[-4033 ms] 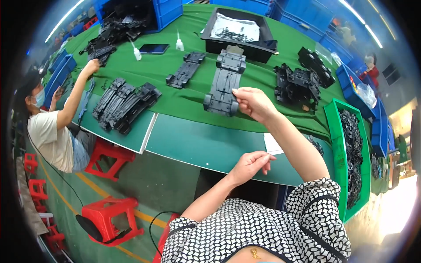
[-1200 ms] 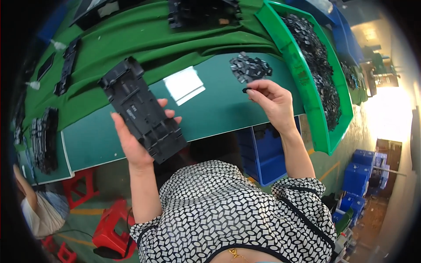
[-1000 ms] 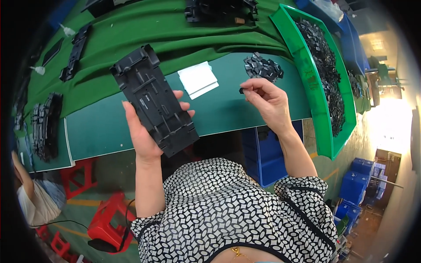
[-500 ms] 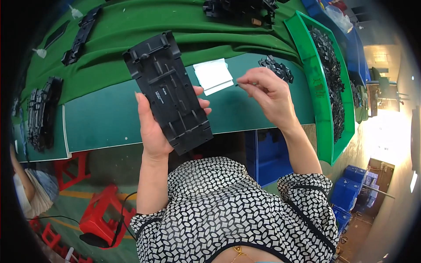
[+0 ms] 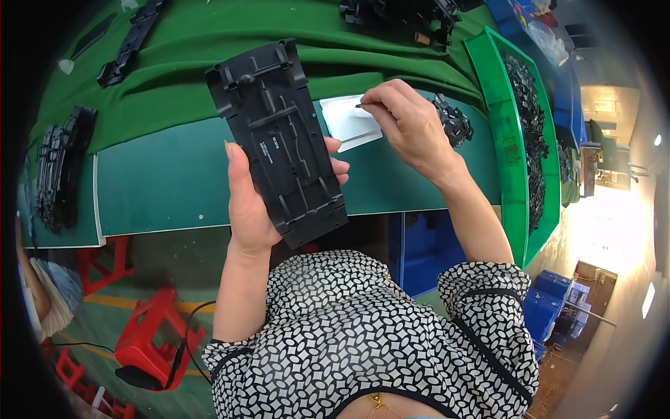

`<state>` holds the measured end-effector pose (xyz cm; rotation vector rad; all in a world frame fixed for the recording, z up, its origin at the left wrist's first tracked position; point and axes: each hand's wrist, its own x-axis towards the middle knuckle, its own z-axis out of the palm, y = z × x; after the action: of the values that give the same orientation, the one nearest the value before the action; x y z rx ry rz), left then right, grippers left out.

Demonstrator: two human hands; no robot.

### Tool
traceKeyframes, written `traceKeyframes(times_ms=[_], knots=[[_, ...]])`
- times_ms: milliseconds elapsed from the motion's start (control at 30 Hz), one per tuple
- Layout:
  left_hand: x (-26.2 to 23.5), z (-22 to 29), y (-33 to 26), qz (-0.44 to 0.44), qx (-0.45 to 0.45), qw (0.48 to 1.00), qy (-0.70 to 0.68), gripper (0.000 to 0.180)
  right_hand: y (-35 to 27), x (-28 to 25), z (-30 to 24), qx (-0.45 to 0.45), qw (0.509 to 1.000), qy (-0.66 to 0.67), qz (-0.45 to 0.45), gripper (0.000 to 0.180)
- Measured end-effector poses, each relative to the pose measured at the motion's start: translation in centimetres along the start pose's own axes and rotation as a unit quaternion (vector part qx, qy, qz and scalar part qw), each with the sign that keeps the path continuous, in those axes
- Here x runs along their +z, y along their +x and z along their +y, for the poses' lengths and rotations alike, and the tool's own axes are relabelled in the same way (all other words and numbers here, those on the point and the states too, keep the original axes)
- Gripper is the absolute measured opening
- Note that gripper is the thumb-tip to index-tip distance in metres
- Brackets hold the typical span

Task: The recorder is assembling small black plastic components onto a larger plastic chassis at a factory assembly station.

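Left grip clasping, thumb and fingertips apart; left forearm nearly upright. Right grip pinched, thumb against forefinger; right forearm slanting inward.

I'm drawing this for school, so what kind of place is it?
Probably a factory workshop: there's a long black plastic part held up, a green bin of many small black pieces, and more black parts grouped on the table.

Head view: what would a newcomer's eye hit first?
The long black plastic part held in the left hand, near mid-view. Next, the bright green bin of small black pieces at the right. Then the white pad on the table, partly behind the right hand.
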<state>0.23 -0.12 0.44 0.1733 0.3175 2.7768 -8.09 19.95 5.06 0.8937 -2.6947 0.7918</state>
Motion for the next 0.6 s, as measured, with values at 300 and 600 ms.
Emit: traceKeyframes(times_ms=[300, 600], knots=[[-0.2, -0.1, 0.1, -0.02, 0.015, 1.0, -0.004, 0.091, -0.2, 0.2, 0.1, -0.035, 0.998, -0.041, -0.036, 0.009], [-0.1, -0.1, 0.0, -0.013, 0.018, 1.0, 0.0, 0.09, -0.3, 0.6, 0.0, -0.038, 0.995, -0.069, -0.069, 0.008]])
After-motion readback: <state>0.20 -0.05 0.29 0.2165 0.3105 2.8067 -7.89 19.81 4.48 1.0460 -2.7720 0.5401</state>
